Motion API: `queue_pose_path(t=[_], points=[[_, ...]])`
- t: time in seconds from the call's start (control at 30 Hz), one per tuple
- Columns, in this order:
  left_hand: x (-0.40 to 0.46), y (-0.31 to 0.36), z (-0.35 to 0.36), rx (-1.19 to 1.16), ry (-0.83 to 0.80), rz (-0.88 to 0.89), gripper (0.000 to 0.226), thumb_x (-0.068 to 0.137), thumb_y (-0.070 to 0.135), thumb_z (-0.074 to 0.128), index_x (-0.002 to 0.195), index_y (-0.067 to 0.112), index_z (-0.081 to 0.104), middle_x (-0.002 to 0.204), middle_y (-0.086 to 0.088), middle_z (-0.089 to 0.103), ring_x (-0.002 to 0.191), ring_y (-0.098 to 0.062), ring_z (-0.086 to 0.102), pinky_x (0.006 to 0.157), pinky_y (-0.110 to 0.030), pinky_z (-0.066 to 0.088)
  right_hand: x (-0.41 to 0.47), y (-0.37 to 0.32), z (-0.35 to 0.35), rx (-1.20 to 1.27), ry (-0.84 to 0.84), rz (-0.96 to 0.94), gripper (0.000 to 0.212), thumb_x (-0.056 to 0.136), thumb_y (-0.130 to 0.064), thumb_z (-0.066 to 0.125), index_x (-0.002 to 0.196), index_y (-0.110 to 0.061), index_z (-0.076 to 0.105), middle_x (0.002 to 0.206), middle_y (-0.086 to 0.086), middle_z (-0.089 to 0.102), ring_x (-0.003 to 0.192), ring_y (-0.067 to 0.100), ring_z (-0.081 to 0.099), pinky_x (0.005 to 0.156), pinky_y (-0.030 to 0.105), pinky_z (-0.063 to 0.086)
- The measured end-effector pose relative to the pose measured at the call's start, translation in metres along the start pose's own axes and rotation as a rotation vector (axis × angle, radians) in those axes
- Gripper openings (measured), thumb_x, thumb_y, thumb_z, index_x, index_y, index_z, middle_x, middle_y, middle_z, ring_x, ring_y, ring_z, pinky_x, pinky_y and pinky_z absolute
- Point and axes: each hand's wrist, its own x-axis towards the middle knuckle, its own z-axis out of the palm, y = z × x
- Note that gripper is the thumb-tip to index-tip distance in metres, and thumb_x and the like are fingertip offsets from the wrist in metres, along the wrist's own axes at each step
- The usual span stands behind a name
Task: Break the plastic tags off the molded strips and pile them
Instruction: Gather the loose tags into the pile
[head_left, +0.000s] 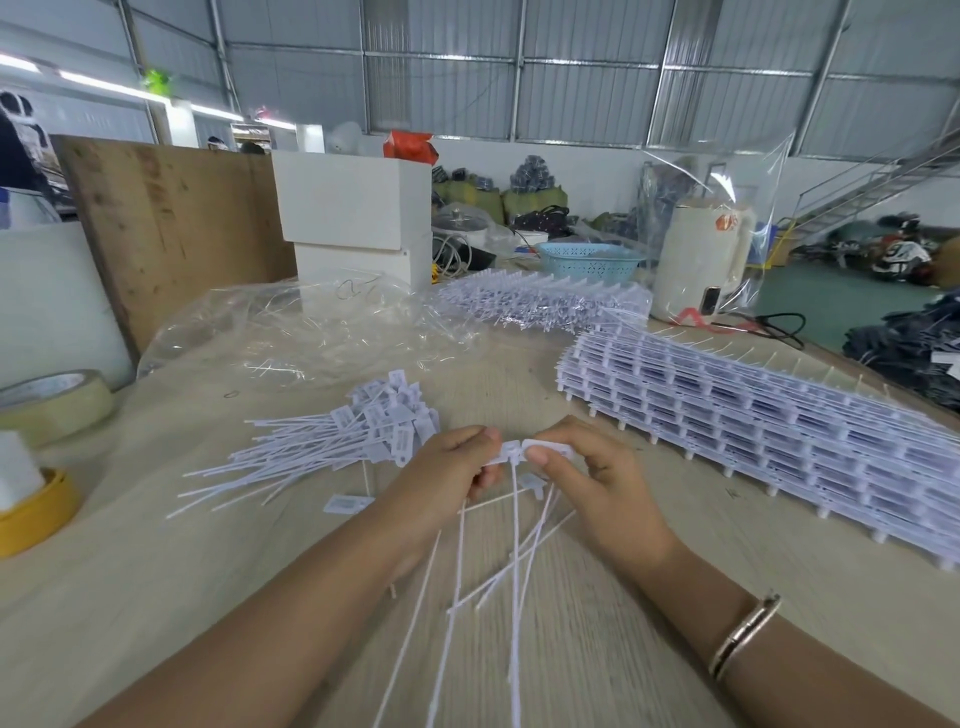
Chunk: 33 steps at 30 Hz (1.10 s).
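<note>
My left hand and my right hand meet at the table's middle, each pinching white plastic tags that still join at their heads. Several long thin tails hang from them toward me. Left of my hands lies a pile of loose tags, heads to the right, tails fanned left. One single tag lies below that pile. On the right sits a tall stack of molded strips; a second stack lies farther back.
A crumpled clear plastic bag covers the far left of the table. Tape rolls and a yellow roll sit at the left edge. Behind stand a white box, a blue basket and a white jug.
</note>
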Motion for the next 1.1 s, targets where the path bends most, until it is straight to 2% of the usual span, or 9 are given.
queue_pose_path(t=[0.27, 0.33, 0.4, 0.5, 0.57, 0.67, 0.8, 0.93, 1.1], points=[[0.003, 0.004, -0.007, -0.311, -0.084, -0.059, 0.030, 0.088, 0.024, 0.047, 0.064, 0.007, 0.053, 0.045, 0.006, 0.038, 0.042, -0.007, 0.032, 0.049, -0.024, 0.024, 0.004, -0.002, -0.014, 0.672, -0.006, 0.433, 0.018, 0.078, -0.018, 0.057, 0.069, -0.021, 0.072, 0.070, -0.002, 0.059, 0.072, 0.015, 0.050, 0.078, 0.030, 0.042], [0.007, 0.001, -0.017, -0.254, -0.012, -0.048, 0.035, 0.091, 0.024, 0.046, 0.062, 0.010, 0.060, 0.047, 0.008, 0.040, 0.042, -0.006, 0.034, 0.048, -0.023, 0.027, 0.003, 0.001, -0.028, 0.445, 0.006, 0.435, 0.016, 0.084, -0.020, 0.058, 0.076, -0.016, 0.072, 0.077, 0.008, 0.058, 0.077, 0.018, 0.053, 0.083, 0.026, 0.043], [0.010, -0.003, -0.019, -0.021, 0.093, -0.014, 0.039, 0.097, 0.023, 0.042, 0.073, -0.001, 0.061, 0.045, 0.012, 0.045, 0.040, 0.000, 0.039, 0.046, -0.015, 0.033, 0.002, 0.007, -0.034, 0.089, -0.045, 0.388, 0.017, 0.091, -0.021, 0.057, 0.086, -0.016, 0.073, 0.083, 0.009, 0.065, 0.075, 0.010, 0.058, 0.071, 0.009, 0.043], [0.014, -0.009, -0.015, 0.103, 0.112, -0.100, 0.033, 0.094, 0.015, 0.045, 0.067, 0.004, 0.061, 0.041, 0.012, 0.049, 0.038, 0.002, 0.043, 0.040, -0.009, 0.031, 0.007, 0.019, -0.029, -0.190, -0.039, 0.397, 0.018, 0.094, -0.023, 0.054, 0.102, -0.017, 0.070, 0.080, 0.003, 0.064, 0.068, 0.008, 0.054, 0.061, 0.009, 0.040], [0.012, -0.013, -0.014, 0.216, 0.087, -0.068, 0.030, 0.089, 0.010, 0.045, 0.063, 0.009, 0.060, 0.050, 0.007, 0.055, 0.047, -0.008, 0.047, 0.047, -0.016, 0.036, 0.009, 0.027, -0.025, -0.401, -0.062, 0.378, 0.026, 0.094, -0.024, 0.054, 0.117, -0.018, 0.064, 0.082, -0.003, 0.062, 0.068, 0.005, 0.052, 0.071, 0.013, 0.040], [0.003, -0.016, -0.011, 0.372, 0.078, 0.079, 0.027, 0.086, 0.005, 0.046, 0.079, 0.027, 0.059, 0.070, 0.003, 0.059, 0.055, -0.009, 0.048, 0.054, -0.023, 0.037, 0.008, 0.032, -0.025, -0.587, -0.031, 0.358, 0.036, 0.093, -0.028, 0.056, 0.128, -0.022, 0.056, 0.106, -0.001, 0.059, 0.102, 0.015, 0.051, 0.100, 0.041, 0.036], [-0.004, -0.016, -0.001, 0.487, 0.014, 0.309, 0.030, 0.089, 0.006, 0.051, 0.105, 0.031, 0.050, 0.088, 0.011, 0.054, 0.069, -0.003, 0.052, 0.060, -0.014, 0.042, 0.004, 0.017, -0.021, -0.494, 0.016, 0.210, 0.021, 0.092, -0.041, 0.052, 0.107, -0.033, 0.065, 0.102, -0.016, 0.055, 0.104, 0.007, 0.047, 0.098, 0.049, 0.032], [-0.009, -0.013, 0.009, 0.518, 0.031, 0.445, 0.027, 0.091, 0.012, 0.055, 0.116, 0.022, 0.051, 0.096, 0.015, 0.048, 0.078, -0.005, 0.053, 0.071, -0.023, 0.047, -0.002, 0.009, -0.010, -0.273, -0.207, 0.188, 0.032, 0.083, -0.064, 0.047, 0.085, -0.037, 0.065, 0.096, -0.009, 0.059, 0.103, 0.014, 0.049, 0.097, 0.048, 0.032], [-0.005, -0.010, -0.002, 0.637, 0.079, 0.433, 0.012, 0.095, 0.017, 0.048, 0.104, 0.020, 0.056, 0.091, 0.015, 0.049, 0.079, 0.001, 0.049, 0.070, -0.015, 0.036, -0.002, 0.009, -0.010, -0.195, -0.283, 0.113, 0.021, 0.088, -0.037, 0.059, 0.079, -0.019, 0.064, 0.083, 0.002, 0.061, 0.088, 0.017, 0.054, 0.091, 0.056, 0.034]])
